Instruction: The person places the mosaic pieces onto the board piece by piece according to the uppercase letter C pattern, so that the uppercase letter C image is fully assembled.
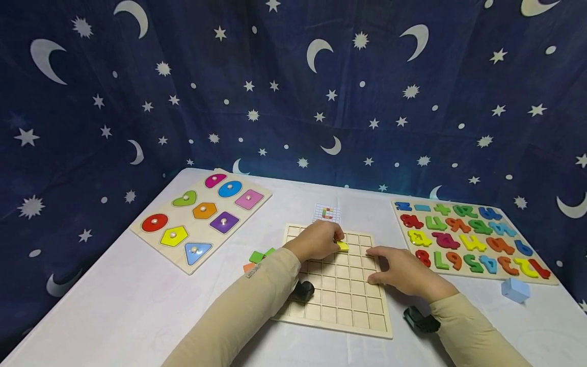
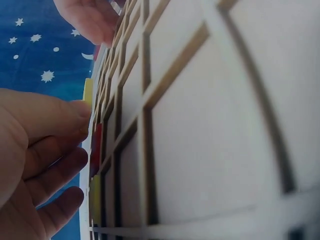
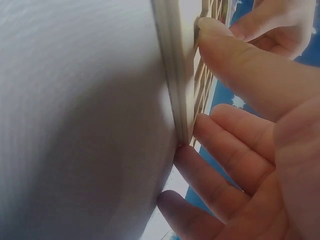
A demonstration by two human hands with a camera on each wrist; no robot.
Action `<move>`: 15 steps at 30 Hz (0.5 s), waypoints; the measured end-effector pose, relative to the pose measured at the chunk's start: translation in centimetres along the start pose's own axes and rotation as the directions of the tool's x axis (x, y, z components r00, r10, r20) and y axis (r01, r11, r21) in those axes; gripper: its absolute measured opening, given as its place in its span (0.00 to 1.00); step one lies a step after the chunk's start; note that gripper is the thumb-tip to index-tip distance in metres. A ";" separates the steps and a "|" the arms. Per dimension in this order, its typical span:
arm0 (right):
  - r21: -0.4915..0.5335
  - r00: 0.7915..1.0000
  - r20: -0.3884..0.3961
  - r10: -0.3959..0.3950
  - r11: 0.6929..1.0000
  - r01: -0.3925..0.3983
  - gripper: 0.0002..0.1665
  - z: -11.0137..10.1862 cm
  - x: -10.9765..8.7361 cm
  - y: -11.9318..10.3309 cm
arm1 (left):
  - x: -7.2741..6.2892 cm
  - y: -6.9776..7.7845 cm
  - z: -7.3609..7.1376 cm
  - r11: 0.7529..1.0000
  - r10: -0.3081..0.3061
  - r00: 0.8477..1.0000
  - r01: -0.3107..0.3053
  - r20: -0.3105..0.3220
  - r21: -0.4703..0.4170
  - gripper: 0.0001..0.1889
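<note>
My left hand (image 1: 319, 240): thumb and index finger pinch yellow tile (image 1: 343, 246) at far part of wooden grid board (image 1: 337, 300). My right hand (image 1: 404, 271): fingers spread, touching board's right edge. Pattern card (image 1: 327, 213) lies just beyond board; green tiles (image 1: 256, 257) left of board.

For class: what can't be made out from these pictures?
Head view: some grid board squares, behind the left hand and sleeve.
Head view: number of loose tiles, partly behind the sleeve.
Head view: pattern card detail, too small.
Left wrist view: right hand, partly cut off by the top edge.
</note>
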State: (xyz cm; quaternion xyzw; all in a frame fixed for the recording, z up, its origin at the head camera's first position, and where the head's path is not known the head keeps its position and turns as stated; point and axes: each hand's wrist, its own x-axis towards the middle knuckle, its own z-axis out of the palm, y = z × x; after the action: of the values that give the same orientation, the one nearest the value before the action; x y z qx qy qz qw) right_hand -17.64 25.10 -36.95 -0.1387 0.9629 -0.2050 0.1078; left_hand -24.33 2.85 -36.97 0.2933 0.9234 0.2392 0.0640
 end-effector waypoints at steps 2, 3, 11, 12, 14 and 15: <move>-0.001 1.000 -0.002 -0.002 1.000 0.002 0.41 0.0 0.0 0.0 | 0.1 -0.1 0.2 1.000 0.007 1.000 -0.007 -0.006 -0.001 0.09; -0.001 1.000 -0.003 -0.001 1.000 0.001 0.41 0.0 0.0 0.0 | 0.2 -0.1 0.2 1.000 0.008 1.000 -0.008 -0.007 -0.001 0.10; -0.004 1.000 -0.005 -0.004 1.000 0.004 0.41 0.1 0.0 0.1 | 0.1 0.0 0.4 1.000 -0.007 1.000 0.007 -0.005 0.003 0.10; -0.006 1.000 -0.007 -0.006 1.000 0.006 0.41 0.1 0.0 0.1 | 0.0 0.0 0.4 1.000 -0.009 1.000 0.009 -0.004 0.004 0.10; -0.006 1.000 -0.008 -0.010 1.000 0.010 0.41 0.1 0.0 0.2 | 0.0 0.0 0.4 1.000 -0.011 1.000 0.011 -0.005 0.003 0.10; -0.006 1.000 -0.007 -0.009 1.000 0.009 0.41 0.1 0.0 0.2 | 0.0 0.0 0.4 1.000 -0.011 1.000 0.011 -0.006 0.002 0.10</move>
State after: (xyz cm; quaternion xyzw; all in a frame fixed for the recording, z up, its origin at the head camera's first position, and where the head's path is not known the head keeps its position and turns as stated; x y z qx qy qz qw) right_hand -17.69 25.21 -37.12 -0.1427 0.9632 -0.2033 0.1031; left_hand -24.21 2.99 -37.27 0.2874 0.9255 0.2387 0.0623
